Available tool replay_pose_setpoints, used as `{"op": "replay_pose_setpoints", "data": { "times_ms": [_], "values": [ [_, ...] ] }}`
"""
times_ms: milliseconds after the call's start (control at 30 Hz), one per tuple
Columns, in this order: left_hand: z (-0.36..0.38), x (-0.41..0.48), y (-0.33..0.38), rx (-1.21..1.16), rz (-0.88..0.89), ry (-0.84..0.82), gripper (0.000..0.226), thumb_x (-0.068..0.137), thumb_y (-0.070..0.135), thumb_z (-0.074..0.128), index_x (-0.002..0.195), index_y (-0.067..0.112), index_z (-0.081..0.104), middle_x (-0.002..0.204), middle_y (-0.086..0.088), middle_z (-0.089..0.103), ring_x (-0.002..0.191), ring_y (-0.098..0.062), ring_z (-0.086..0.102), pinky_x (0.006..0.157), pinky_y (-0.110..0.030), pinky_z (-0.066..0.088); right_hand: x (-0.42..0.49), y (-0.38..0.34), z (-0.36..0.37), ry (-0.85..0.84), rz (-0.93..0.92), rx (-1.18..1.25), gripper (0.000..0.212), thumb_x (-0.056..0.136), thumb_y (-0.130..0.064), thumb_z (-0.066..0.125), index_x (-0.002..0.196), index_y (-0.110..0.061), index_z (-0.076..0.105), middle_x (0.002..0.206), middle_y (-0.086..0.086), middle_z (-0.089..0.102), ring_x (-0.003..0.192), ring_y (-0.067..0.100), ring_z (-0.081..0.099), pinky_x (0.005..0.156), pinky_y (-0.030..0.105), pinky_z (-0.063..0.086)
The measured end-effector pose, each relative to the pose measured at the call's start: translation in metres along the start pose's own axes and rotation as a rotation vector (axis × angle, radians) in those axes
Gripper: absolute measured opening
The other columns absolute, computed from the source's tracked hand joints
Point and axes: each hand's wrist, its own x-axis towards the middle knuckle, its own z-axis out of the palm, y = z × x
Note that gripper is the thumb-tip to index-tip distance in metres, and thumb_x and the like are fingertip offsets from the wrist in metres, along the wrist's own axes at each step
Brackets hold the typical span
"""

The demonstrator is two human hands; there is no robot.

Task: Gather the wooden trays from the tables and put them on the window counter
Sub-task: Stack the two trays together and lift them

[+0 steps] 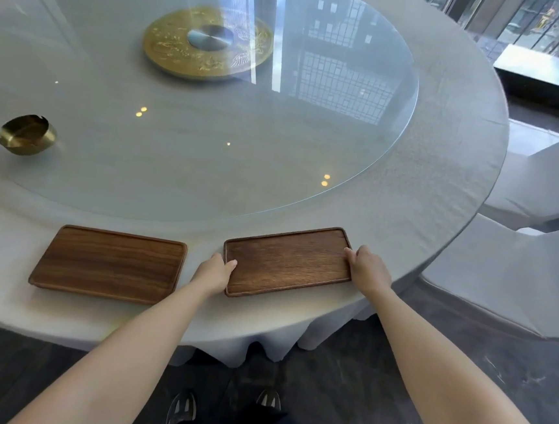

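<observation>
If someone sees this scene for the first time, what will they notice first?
Probably the two hands: the left hand and right hand grip the short ends of the right wooden tray at the table's near edge. A second wooden tray lies beside it, to the left. Farther back, a golden disc shines under the glass turntable.

We hold the right-hand wooden tray (289, 261) by its two short ends, our left hand (214, 273) at one and our right hand (366, 270) at the other, thumbs over the rim. A second tray (109, 264) lies just beside it on the round table (443, 179). Farther left sits a brass ashtray (26, 134), well apart from both.
</observation>
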Motion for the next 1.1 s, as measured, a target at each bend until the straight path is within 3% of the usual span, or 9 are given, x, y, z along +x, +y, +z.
{"op": "replay_pose_setpoints", "data": {
  "times_ms": [167, 400, 567, 700, 833, 967, 1100],
  "values": [
    [-0.013, 0.003, -0.01, 0.066, 0.015, 0.062, 0.045, 0.099, 0.033, 0.028, 0.119, -0.004, 0.046, 0.126, -0.025, 0.054, 0.117, -0.038, 0.051, 0.092, -0.038, 0.041, -0.012, -0.007, 0.004, -0.024, -0.032, -0.029, 0.048, 0.097, -0.043, 0.026, 0.092, -0.003, 0.051, 0.097, 0.019, 0.061, 0.091, 0.034, 0.056, 0.071, 0.037, 0.039],
    [-0.053, -0.004, -0.037, 0.077, 0.095, 0.203, 0.043, 0.1, 0.033, 0.023, 0.112, -0.001, 0.046, 0.122, -0.027, 0.057, 0.114, -0.04, 0.052, 0.087, -0.041, 0.041, -0.035, -0.047, 0.013, 0.043, -0.115, -0.019, 0.044, 0.099, -0.038, 0.023, 0.061, -0.017, 0.032, 0.064, 0.002, 0.045, 0.071, 0.028, 0.048, 0.062, 0.034, 0.036],
    [-0.096, -0.003, -0.081, 0.126, 0.143, 0.299, 0.042, 0.1, 0.032, 0.02, 0.109, 0.0, 0.046, 0.114, -0.025, 0.061, 0.106, -0.039, 0.056, 0.075, -0.039, 0.038, -0.053, -0.097, 0.032, 0.069, -0.189, -0.044, 0.041, 0.099, -0.035, 0.022, 0.074, -0.008, 0.041, 0.076, 0.012, 0.053, 0.075, 0.03, 0.052, 0.062, 0.035, 0.035],
    [-0.133, 0.003, -0.125, 0.153, 0.128, 0.333, 0.042, 0.1, 0.032, 0.019, 0.109, 0.001, 0.047, 0.115, -0.025, 0.061, 0.106, -0.04, 0.056, 0.074, -0.038, 0.037, -0.068, -0.143, 0.057, 0.083, -0.243, -0.066, 0.042, 0.099, -0.033, 0.023, 0.068, -0.01, 0.038, 0.093, 0.023, 0.063, 0.088, 0.038, 0.058, 0.062, 0.035, 0.032],
    [-0.163, 0.01, -0.169, 0.159, 0.087, 0.341, 0.041, 0.1, 0.031, 0.022, 0.112, 0.002, 0.048, 0.12, -0.027, 0.058, 0.11, -0.041, 0.054, 0.083, -0.041, 0.041, -0.085, -0.181, 0.088, 0.085, -0.285, -0.088, 0.043, 0.1, -0.032, 0.022, 0.088, -0.003, 0.052, 0.102, 0.026, 0.064, 0.095, 0.04, 0.059, 0.066, 0.036, 0.031],
    [-0.182, 0.02, -0.206, 0.184, 0.042, 0.323, 0.039, 0.1, 0.03, 0.023, 0.111, 0.001, 0.046, 0.12, -0.029, 0.058, 0.11, -0.042, 0.054, 0.088, -0.041, 0.042, -0.101, -0.209, 0.121, 0.069, -0.301, -0.1, 0.043, 0.1, -0.034, 0.02, 0.084, -0.008, 0.05, 0.1, 0.024, 0.065, 0.092, 0.037, 0.06, 0.065, 0.035, 0.035],
    [-0.191, 0.03, -0.231, 0.226, 0.018, 0.28, 0.041, 0.1, 0.03, 0.022, 0.115, 0.002, 0.047, 0.121, -0.028, 0.058, 0.111, -0.041, 0.054, 0.088, -0.04, 0.042, -0.11, -0.224, 0.147, 0.06, -0.271, -0.104, 0.049, 0.099, -0.034, 0.018, 0.094, -0.002, 0.055, 0.1, 0.022, 0.065, 0.091, 0.036, 0.061, 0.065, 0.035, 0.037]
  ]
}}
